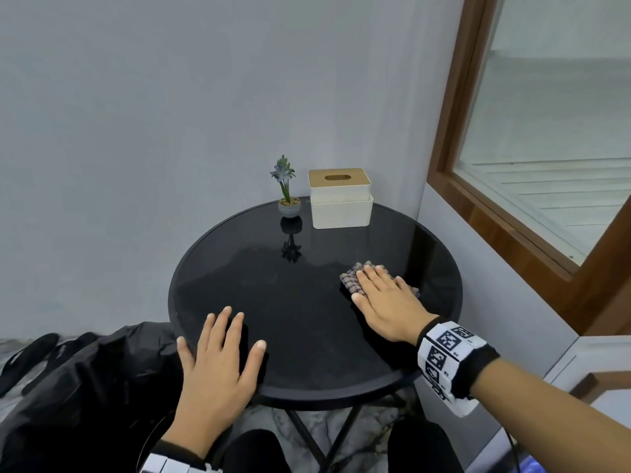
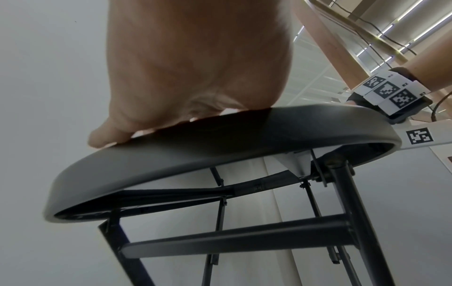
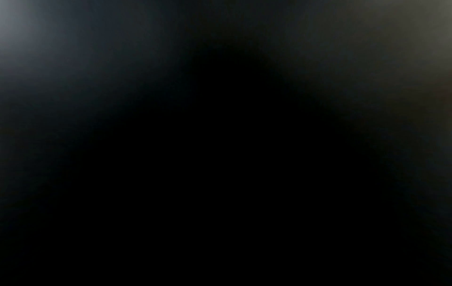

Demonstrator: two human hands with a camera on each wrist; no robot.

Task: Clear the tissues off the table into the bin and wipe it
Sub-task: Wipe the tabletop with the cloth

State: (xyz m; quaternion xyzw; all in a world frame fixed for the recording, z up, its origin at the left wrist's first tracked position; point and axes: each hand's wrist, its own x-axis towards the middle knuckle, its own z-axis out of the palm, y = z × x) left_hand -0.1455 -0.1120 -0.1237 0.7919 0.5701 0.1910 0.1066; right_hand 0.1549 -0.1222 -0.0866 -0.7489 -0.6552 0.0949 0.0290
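Note:
A round black glass table [image 1: 307, 336] fills the middle of the head view. My right hand [image 1: 382, 298] lies flat with straight fingers on a checked brown-grey cloth [image 1: 351, 279] at the table's right side, pressing it onto the glass. My left hand [image 1: 218, 353] rests flat with spread fingers on the near left edge. From below, the left wrist view shows that palm [image 2: 195, 67] on the table's rim [image 2: 171, 154]. The right wrist view is dark. No loose tissues show on the tabletop.
A cream tissue box [image 1: 339, 198] with a wooden lid and a small potted flower [image 1: 288, 192] stand at the table's far edge by the wall. A black bin bag [image 1: 85, 387] sits low at the left. A wood-framed window [image 1: 512, 199] is on the right.

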